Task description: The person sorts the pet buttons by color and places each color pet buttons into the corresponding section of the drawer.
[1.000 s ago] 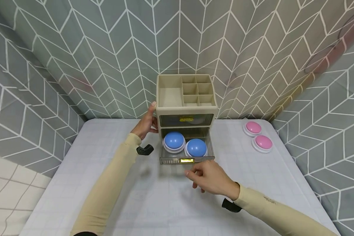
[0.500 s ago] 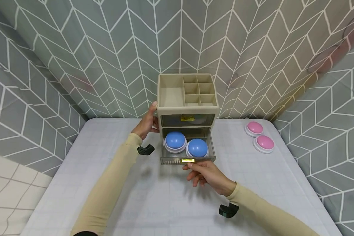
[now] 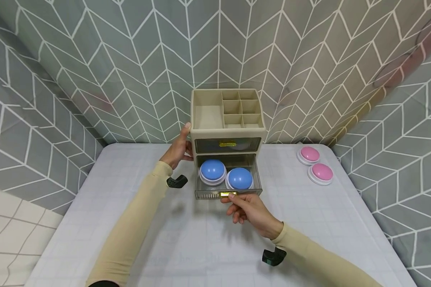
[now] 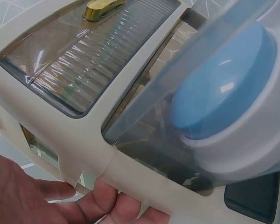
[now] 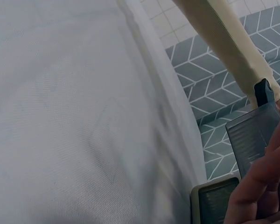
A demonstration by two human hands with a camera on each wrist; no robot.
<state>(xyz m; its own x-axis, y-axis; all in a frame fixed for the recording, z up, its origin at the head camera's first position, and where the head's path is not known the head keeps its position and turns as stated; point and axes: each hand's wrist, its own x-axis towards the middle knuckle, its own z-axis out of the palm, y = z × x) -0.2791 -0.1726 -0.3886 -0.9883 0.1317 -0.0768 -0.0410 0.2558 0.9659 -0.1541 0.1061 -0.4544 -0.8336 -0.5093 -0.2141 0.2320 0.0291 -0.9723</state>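
Note:
A beige desk organizer (image 3: 229, 130) stands at the table's far edge, its lower clear drawer (image 3: 207, 195) pulled out. Inside that drawer sit two domed blue-and-white push buttons, the left one (image 3: 212, 170) farther back than the right one (image 3: 240, 178). My left hand (image 3: 177, 153) grips the organizer's left side, thumb up near its top corner; in the left wrist view the bent fingers (image 4: 126, 205) lie against the side wall. With thumb and forefinger my right hand (image 3: 253, 211) pinches the drawer's gold handle (image 3: 224, 194), the other fingers hanging loosely below.
Two pink push buttons, a rear one (image 3: 309, 154) and a front one (image 3: 321, 172), rest on the white-covered table (image 3: 186, 247) at the right. The closed upper drawer (image 3: 208, 146) has a gold handle too. A patterned curtain (image 3: 136, 79) rises behind the organizer.
My right hand has moved up to the lower drawer's front and now pinches its handle; a second ago it hovered just in front. The left hand and drawer have stayed put.

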